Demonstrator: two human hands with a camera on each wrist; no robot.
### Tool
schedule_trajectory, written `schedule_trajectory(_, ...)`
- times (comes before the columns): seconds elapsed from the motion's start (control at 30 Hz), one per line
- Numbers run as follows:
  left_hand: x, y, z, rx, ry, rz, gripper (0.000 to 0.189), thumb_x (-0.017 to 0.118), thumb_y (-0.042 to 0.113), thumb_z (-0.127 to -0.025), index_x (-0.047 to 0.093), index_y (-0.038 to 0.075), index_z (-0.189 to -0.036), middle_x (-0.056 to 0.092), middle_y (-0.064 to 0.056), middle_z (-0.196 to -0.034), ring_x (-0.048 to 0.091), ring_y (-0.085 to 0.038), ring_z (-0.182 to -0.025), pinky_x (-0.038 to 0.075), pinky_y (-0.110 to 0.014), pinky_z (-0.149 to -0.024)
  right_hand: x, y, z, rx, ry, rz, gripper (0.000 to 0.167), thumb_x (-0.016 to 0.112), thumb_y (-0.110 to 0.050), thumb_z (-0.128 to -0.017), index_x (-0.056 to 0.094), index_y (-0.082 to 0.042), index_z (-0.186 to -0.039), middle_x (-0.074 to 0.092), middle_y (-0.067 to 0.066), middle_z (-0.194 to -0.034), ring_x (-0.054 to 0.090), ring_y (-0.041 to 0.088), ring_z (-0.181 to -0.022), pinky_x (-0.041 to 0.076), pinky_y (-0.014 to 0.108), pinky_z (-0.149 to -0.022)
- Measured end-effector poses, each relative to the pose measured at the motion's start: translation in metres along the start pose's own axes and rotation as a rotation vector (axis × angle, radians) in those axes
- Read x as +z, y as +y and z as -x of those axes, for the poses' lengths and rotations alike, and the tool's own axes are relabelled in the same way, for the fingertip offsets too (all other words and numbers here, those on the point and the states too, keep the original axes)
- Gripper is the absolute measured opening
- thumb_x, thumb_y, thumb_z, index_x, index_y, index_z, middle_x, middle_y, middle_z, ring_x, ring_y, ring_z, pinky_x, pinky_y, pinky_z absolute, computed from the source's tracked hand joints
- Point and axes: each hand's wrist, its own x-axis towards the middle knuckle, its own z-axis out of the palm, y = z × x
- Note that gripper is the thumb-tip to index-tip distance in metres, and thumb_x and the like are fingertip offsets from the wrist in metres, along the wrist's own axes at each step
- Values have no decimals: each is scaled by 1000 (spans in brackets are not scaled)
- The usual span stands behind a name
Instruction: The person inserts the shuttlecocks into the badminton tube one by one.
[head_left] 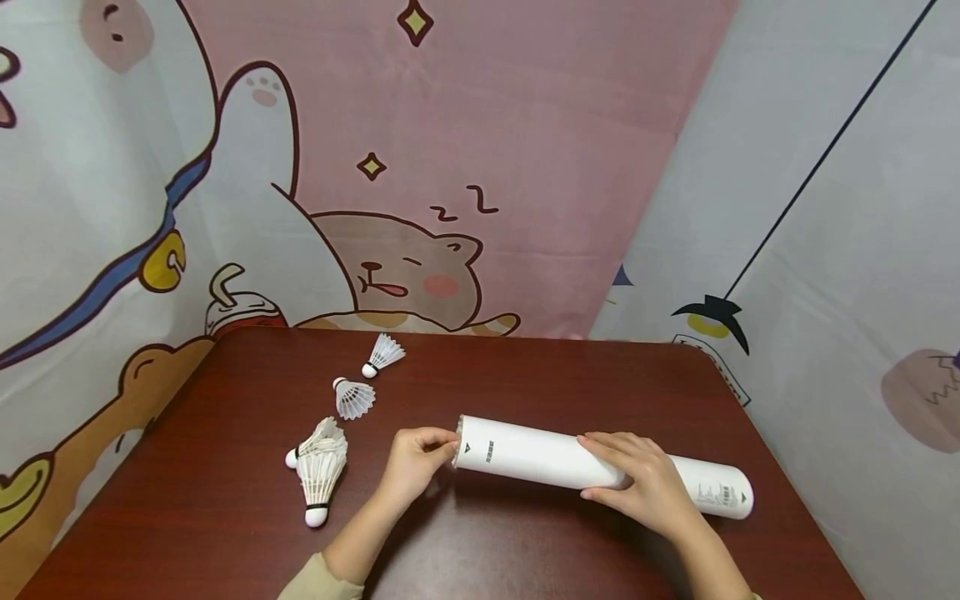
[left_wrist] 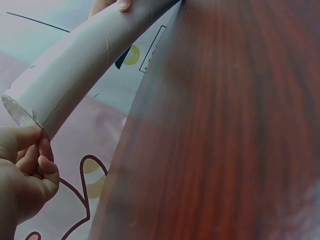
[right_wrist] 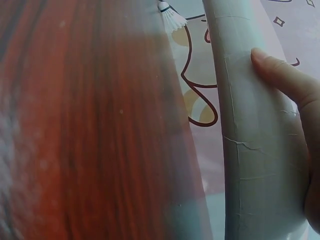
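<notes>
A long white shuttlecock tube (head_left: 525,450) is held at a slant over the right half of the table, its open end facing left. My right hand (head_left: 641,483) grips it around the middle, with the thumb along the near side; in the right wrist view the thumb (right_wrist: 280,75) lies against the creased wall. At the open end, my left hand (head_left: 420,462) pinches the rim between thumb and fingertips. The left wrist view shows the left hand (left_wrist: 27,170) at the lower edge of the mouth (left_wrist: 20,112). The inside of the tube is mostly hidden.
Left of the tube, two worn shuttlecocks (head_left: 322,471) overlap on the dark red wooden table (head_left: 540,550). Farther back lie a shuttlecock (head_left: 354,398) and another shuttlecock (head_left: 384,354). A cartoon-printed cloth (head_left: 540,167) hangs behind the table.
</notes>
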Motion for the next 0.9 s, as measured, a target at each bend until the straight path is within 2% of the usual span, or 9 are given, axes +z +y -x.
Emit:
schedule_trajectory(0.07,1,-1,0,17,-13,-13,6,67,-14,-77,71,-9,-80,69,-19,-74,58,-6,-60,49,-21,-56,1,0,0,-3,-3,-1,71,84,-46,-65,63,-20,-128,63,-2,-121,57,18,-106,39,36,-85)
schedule_trajectory(0.3,5,-33,-7,-16,-15,-27,8,70,-11,-77,73,-5,-80,68,-10,-69,57,-12,-52,48,-24,-49,2,0,-1,-6,-3,7,70,84,-47,-65,64,-21,-127,64,-2,-120,58,18,-106,39,36,-85)
schedule_trajectory(0.37,4,-36,-8,-5,-13,-29,8,72,-8,-77,74,-3,-82,69,-9,-70,58,-12,-53,49,-25,-50,2,0,-2,-3,-5,5,70,84,-47,-65,64,-21,-127,64,-2,-120,58,18,-106,40,36,-85)
schedule_trajectory(0.43,2,-37,-8,28,-7,-51,10,74,-7,-75,75,0,-82,70,-7,-72,58,-10,-55,49,-24,-52,1,0,-2,1,-10,4,71,84,-47,-65,64,-21,-127,64,-3,-121,57,17,-107,40,36,-85)
schedule_trajectory(0.57,-3,-36,-10,143,16,-140,14,77,-4,-73,76,8,-81,69,1,-74,54,-6,-58,45,-22,-53,1,1,-2,-2,-19,4,71,84,-47,-65,63,-21,-127,64,-3,-121,57,17,-107,39,36,-85)
schedule_trajectory(0.7,-13,-33,-15,236,63,-209,13,79,0,-73,76,10,-81,67,8,-73,52,-9,-57,43,-23,-52,1,3,0,-8,-36,14,70,83,-48,-66,63,-21,-128,64,-2,-120,58,17,-106,39,36,-85)
schedule_trajectory(0.9,-36,-30,-23,256,228,-231,13,79,-2,-73,75,4,-84,68,3,-76,54,-11,-61,45,-25,-55,0,2,2,19,-56,18,70,83,-48,-67,63,-22,-129,63,-2,-122,57,17,-107,40,39,-85)
